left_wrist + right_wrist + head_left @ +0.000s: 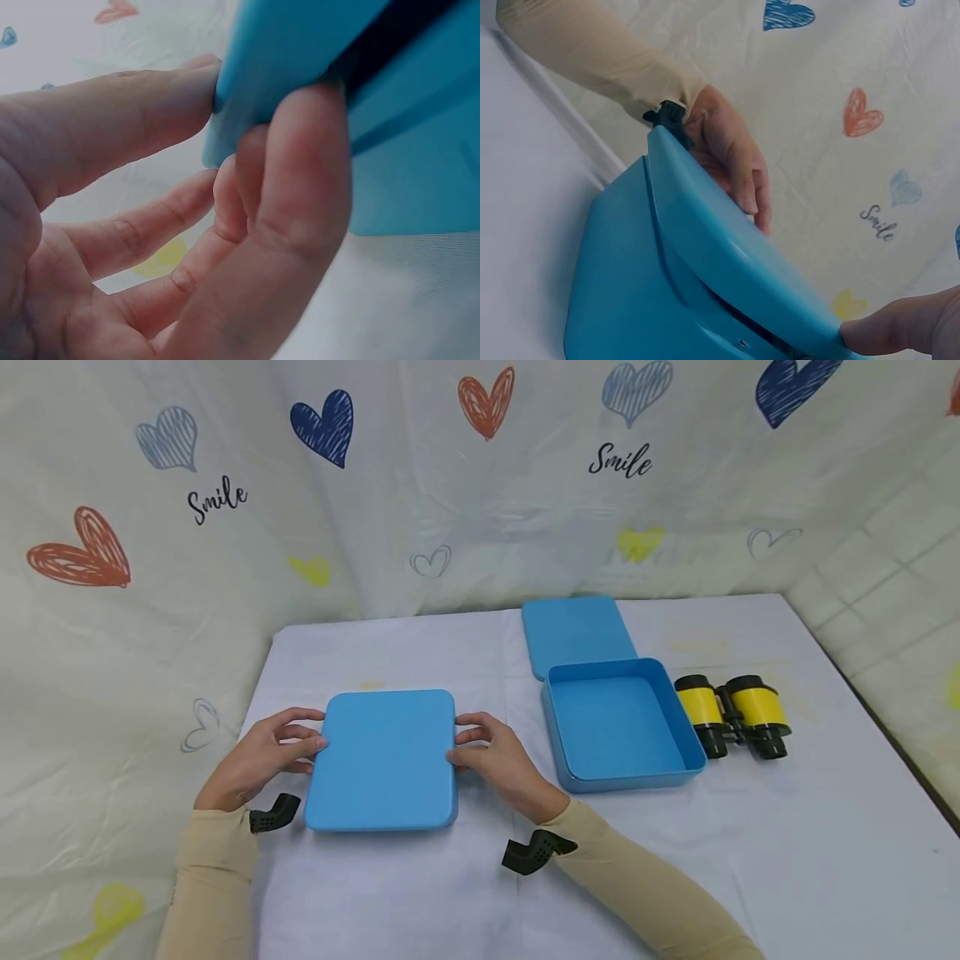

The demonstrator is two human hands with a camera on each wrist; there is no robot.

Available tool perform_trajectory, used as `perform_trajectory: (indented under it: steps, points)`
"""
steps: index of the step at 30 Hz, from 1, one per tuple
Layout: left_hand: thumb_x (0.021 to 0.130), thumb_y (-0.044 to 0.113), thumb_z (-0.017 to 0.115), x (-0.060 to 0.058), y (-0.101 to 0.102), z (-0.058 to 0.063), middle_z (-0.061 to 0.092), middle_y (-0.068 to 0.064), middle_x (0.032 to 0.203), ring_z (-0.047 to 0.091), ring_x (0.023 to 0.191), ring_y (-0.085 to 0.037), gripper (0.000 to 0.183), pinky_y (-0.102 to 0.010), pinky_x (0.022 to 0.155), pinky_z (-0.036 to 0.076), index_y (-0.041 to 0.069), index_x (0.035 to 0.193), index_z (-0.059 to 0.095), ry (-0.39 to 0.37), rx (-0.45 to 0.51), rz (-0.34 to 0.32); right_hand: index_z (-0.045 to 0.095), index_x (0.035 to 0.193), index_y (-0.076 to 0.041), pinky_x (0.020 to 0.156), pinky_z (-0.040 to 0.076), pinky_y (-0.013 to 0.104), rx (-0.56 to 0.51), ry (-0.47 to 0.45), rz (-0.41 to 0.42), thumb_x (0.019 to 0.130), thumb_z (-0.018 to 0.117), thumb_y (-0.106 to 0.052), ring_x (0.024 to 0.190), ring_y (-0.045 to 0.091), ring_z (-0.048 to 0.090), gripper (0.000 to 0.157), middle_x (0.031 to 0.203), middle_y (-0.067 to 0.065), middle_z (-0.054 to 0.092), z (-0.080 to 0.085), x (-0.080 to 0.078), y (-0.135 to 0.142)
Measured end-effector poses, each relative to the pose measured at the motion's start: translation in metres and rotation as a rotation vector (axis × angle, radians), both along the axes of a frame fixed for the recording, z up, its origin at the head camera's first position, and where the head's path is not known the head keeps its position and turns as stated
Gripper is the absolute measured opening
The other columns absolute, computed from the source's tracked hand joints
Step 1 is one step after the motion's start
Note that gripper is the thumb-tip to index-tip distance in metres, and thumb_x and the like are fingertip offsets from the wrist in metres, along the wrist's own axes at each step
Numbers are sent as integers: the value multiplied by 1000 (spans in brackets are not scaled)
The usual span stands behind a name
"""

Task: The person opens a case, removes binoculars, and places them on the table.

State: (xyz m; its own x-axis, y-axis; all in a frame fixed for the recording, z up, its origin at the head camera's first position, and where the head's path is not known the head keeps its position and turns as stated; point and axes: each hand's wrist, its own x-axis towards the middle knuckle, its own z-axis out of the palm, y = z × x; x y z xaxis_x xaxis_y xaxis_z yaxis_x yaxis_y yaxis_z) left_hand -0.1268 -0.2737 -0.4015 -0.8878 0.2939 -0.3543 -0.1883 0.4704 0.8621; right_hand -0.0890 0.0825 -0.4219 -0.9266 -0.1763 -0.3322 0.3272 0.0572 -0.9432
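A blue square box lid (381, 758) lies over its blue box (619, 262), left of the table's middle. In the right wrist view a dark gap runs between lid and box along one side. My left hand (261, 753) grips the lid's left edge, thumb on top and fingers below. At the right edge my right hand (504, 762) pinches the lid, its thumb (892, 326) against the rim. The right fingertips are mostly hidden behind the lid.
A second blue box (557, 745) stands uncovered to the right, with nothing in it. Behind it a flat blue lid (577, 633) lies on the white-covered table (390, 902). Yellow and black binoculars (757, 706) sit beside that box. A heart-printed curtain (405, 502) hangs behind.
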Motion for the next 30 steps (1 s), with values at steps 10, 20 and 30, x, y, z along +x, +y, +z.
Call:
perform_trajectory:
  steps: [10,20,30]
  points:
    - [95,39,75,1,4,6,58,-22,131,75,99,-24,68,-34,87,64,11,149,46,-5,-20,17,55,141,-11,93,62,45,20,19,20,90,74,-9,89,20,70,55,116,12,61,3,-6,5]
    - [95,42,74,-1,11,16,58,-23,132,75,97,-25,71,-34,87,65,10,151,45,14,-63,32,54,143,-13,97,60,50,42,42,53,91,73,-11,89,20,71,56,120,12,61,17,-14,12]
    - [95,43,74,-5,15,24,59,-23,134,75,97,-25,72,-38,88,65,11,152,43,36,-93,31,53,143,-15,97,61,46,47,58,67,91,73,-12,89,21,71,56,121,12,60,23,-21,15]
